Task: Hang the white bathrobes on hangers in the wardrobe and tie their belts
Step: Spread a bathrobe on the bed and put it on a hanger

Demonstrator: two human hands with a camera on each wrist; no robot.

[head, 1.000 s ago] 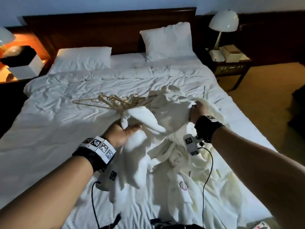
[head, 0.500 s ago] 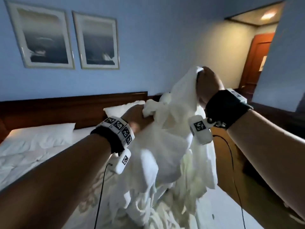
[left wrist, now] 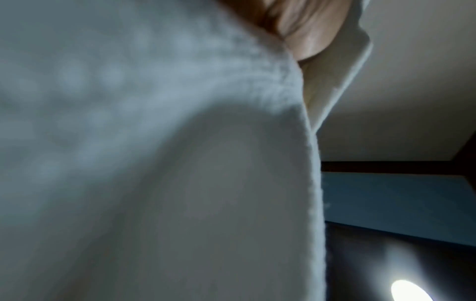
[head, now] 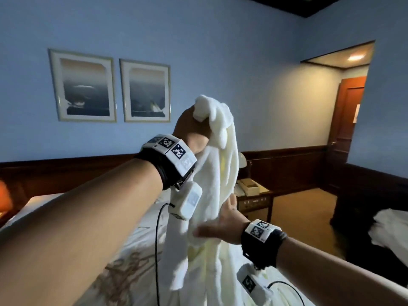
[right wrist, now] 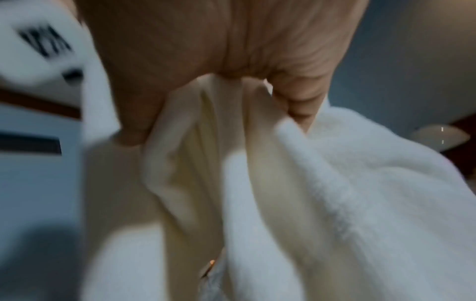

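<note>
A white bathrobe (head: 217, 177) hangs in the air over the bed (head: 136, 244). My left hand (head: 194, 127) is raised high and grips the bunched top of it. Lower down, my right hand (head: 220, 226) sits against the middle of the hanging cloth, thumb out to the left. In the right wrist view its fingers (right wrist: 296, 99) curl into a fold of the bathrobe (right wrist: 335, 183). The left wrist view is filled by the bathrobe (left wrist: 180, 163), with fingers (left wrist: 301, 30) at the top. Gold wire hangers (head: 123, 268) lie blurred on the bed.
A dark nightstand (head: 262, 195) with a lamp stands right of the bed. A white cloth (head: 388, 233) lies on dark furniture at the far right. Brown carpet (head: 304, 208) lies between them. A wooden door (head: 348, 120) is at the back right.
The bathrobe has come up off the bed. My left hand has risen to hold its top; my right hand has left the top and dropped to its middle. The head view has tilted upward.
</note>
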